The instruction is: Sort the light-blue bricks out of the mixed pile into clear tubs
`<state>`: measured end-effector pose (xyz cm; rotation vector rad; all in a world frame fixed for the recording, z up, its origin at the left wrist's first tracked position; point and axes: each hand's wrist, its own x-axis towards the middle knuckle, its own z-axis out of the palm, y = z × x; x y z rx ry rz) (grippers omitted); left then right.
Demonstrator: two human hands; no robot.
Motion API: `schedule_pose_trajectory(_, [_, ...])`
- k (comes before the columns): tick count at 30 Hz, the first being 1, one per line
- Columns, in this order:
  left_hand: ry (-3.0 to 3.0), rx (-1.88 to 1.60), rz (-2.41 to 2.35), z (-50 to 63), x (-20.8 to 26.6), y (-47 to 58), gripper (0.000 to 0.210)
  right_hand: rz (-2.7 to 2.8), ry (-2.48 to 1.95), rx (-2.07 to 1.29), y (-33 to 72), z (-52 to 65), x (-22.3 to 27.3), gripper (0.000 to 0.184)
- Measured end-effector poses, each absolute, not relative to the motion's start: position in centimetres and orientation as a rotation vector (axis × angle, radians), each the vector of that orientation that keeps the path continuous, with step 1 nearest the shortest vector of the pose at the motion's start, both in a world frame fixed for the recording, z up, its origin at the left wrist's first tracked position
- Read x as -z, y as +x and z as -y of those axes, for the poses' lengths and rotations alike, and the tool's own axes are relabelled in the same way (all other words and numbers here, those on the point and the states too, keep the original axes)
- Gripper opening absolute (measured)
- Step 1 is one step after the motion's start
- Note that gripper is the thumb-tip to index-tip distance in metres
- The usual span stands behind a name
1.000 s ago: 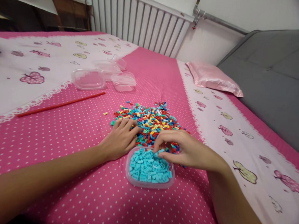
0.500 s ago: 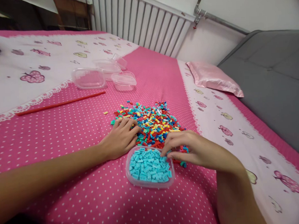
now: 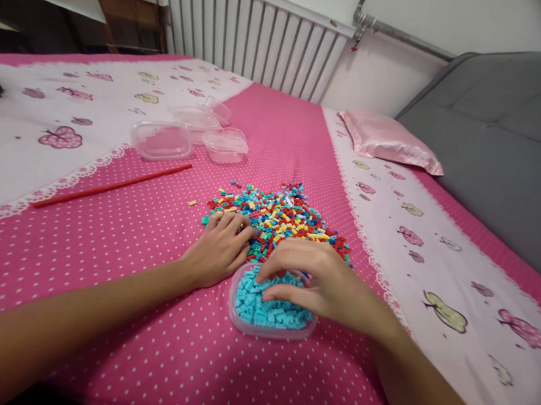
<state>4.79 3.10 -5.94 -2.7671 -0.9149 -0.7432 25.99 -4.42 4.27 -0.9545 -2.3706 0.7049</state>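
Holding light-blue bricks (image 3: pixel 268 317): the clear tub (image 3: pixel 273 333) is sitting on the dotted bedspread (image 3: pixel 170 355), close on the near side of the mixed brick heap (image 3: pixel 294 216).
Handling over the tub: bricks this small are probably calling for a low, light pinch, with the fingertips staying inside the rim.
Right hand (image 3: pixel 325 278): it is hovering over the tub, thumb and forefinger standing slightly apart, no brick showing between them; the other fingers are hiding mostly behind.
Left hand (image 3: pixel 221 248): it is resting on the heap's left edge, fingers loosely bending; whether the tips are gripping anything, I cannot tell.
Beyond the heap: clear containers (image 3: pixel 162 155) are lying clustered, a red stick (image 3: pixel 113 186) lying nearer and leftward.
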Motion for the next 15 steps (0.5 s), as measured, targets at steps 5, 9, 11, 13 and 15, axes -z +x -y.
schedule_pose_trajectory(5, [-2.769, 0.753, 0.911, -3.2, 6.0, 4.9, 0.018, 2.409, -1.029, -0.696, 26.4, 4.2, -4.7, 0.021])
schedule_pose_trajectory(9, [-2.767, 0.754, 0.909, -3.3, 5.9, 5.0, 0.018, 2.334, -1.209, -0.664, 30.5, 2.8, -6.0, 0.018])
schedule_pose_trajectory(11, [-2.763, 0.762, 0.903, -3.3, 5.9, 5.0, 0.019, 2.274, -1.452, -0.522, 33.6, 1.6, -6.0, 0.022])
schedule_pose_trajectory(13, [-2.758, 0.767, 0.898, -3.3, 5.9, 4.9, 0.02, 2.236, -1.727, -0.421, 36.6, 0.4, -5.3, 0.023])
schedule_pose_trajectory(15, [-2.755, 0.768, 0.902, -3.3, 5.9, 4.9, 0.021, 2.231, -1.902, -0.433, 39.1, -0.7, -4.3, 0.021])
